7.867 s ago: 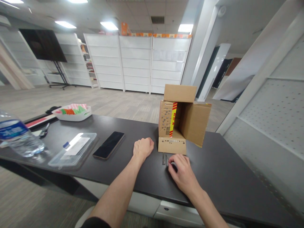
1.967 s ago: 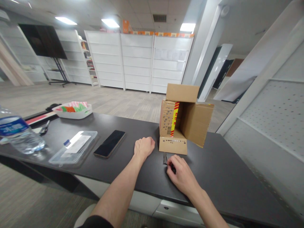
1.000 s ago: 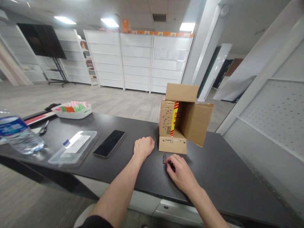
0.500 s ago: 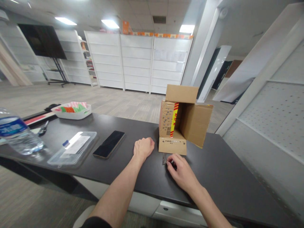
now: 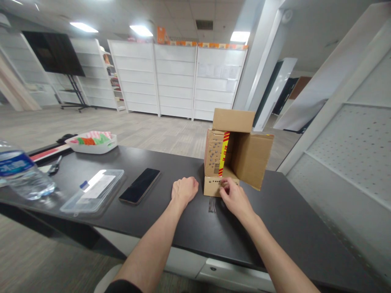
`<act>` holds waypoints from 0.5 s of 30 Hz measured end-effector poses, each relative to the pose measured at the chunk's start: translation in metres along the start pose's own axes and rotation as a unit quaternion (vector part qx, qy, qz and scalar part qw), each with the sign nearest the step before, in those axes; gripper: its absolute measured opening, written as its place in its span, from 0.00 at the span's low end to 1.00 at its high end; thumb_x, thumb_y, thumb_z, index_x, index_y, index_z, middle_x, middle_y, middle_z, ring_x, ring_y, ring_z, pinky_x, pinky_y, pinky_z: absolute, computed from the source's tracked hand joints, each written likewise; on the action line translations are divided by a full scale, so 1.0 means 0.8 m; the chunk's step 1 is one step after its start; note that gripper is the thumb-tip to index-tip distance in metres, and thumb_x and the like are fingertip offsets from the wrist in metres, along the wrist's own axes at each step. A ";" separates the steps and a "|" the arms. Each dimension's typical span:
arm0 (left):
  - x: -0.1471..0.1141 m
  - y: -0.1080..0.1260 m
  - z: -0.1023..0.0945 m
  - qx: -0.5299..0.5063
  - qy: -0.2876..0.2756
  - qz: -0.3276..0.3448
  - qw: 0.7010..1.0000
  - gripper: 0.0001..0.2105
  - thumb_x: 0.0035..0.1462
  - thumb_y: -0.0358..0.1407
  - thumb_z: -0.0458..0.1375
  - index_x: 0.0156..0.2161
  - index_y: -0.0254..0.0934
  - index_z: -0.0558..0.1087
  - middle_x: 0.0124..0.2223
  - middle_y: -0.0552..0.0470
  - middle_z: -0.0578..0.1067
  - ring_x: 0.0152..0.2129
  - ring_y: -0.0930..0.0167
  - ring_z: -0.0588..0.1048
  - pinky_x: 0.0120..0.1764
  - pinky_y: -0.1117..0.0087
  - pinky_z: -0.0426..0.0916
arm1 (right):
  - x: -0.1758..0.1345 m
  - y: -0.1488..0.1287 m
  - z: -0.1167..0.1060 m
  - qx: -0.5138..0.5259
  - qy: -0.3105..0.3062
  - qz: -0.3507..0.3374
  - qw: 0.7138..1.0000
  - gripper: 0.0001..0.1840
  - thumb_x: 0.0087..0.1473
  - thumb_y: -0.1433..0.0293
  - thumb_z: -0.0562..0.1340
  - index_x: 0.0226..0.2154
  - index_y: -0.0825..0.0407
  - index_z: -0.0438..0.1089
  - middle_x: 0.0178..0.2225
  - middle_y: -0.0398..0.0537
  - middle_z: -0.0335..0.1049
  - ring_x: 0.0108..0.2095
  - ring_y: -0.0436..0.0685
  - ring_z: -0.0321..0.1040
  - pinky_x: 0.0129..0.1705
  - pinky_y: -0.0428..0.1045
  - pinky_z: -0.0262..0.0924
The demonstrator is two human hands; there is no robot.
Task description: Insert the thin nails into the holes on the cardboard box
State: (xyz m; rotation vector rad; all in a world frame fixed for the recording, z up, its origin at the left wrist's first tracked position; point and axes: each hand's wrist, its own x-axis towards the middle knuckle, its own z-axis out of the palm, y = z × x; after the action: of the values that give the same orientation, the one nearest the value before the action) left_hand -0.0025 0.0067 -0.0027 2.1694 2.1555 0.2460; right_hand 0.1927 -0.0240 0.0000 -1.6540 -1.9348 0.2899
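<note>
An open cardboard box (image 5: 214,152) stands on the dark table, its lower flap (image 5: 211,188) hanging down toward me with a row of small holes. My right hand (image 5: 236,199) is at that flap, thumb and fingers pinched together close to the holes. Whatever is between the fingertips is too small or hidden to make out. Just below the flap, several thin metal nails (image 5: 211,205) lie side by side on the tabletop. My left hand (image 5: 185,190) rests on the table to the left of the box, closed in a loose fist.
Left of my hands lie a black phone (image 5: 140,186) and a clear plastic case (image 5: 94,191). A water bottle (image 5: 23,173) stands at the far left. Behind them is a white basket (image 5: 94,148) with colourful packets. A side flap (image 5: 255,158) of the box sticks out rightward.
My right hand has moved up and away from the nails to the box's lower flap, fingers still pinched. The left hand has stayed in place.
</note>
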 end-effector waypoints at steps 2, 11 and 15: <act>0.000 0.000 0.000 0.001 -0.002 -0.002 1.000 0.22 0.60 0.43 0.40 0.38 0.38 0.76 0.37 0.40 0.77 0.36 0.59 0.77 0.38 0.62 0.67 | 0.006 -0.001 0.000 -0.018 -0.008 0.015 1.000 0.13 0.54 0.69 0.53 0.43 0.49 0.63 0.30 0.44 0.70 0.31 0.55 0.67 0.30 0.46 0.51; 0.000 0.001 -0.001 0.000 -0.001 0.003 1.000 0.22 0.60 0.43 0.39 0.38 0.38 0.76 0.37 0.40 0.78 0.36 0.58 0.77 0.38 0.61 0.67 | 0.016 -0.005 0.003 -0.046 -0.027 0.046 0.997 0.10 0.53 0.68 0.54 0.40 0.49 0.63 0.29 0.44 0.70 0.29 0.53 0.66 0.27 0.45 0.47; -0.001 0.001 -0.002 -0.005 -0.010 0.002 1.000 0.23 0.61 0.42 0.39 0.40 0.37 0.76 0.38 0.39 0.77 0.37 0.59 0.76 0.39 0.61 0.67 | 0.016 -0.006 0.003 -0.042 -0.025 0.046 0.998 0.08 0.53 0.69 0.54 0.39 0.49 0.62 0.30 0.45 0.70 0.29 0.53 0.66 0.27 0.45 0.47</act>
State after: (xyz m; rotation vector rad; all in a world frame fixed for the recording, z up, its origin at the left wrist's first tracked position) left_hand -0.0023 0.0056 -0.0010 2.1609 2.1343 0.2339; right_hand 0.1864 -0.0121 0.0043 -1.8094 -1.9347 0.2916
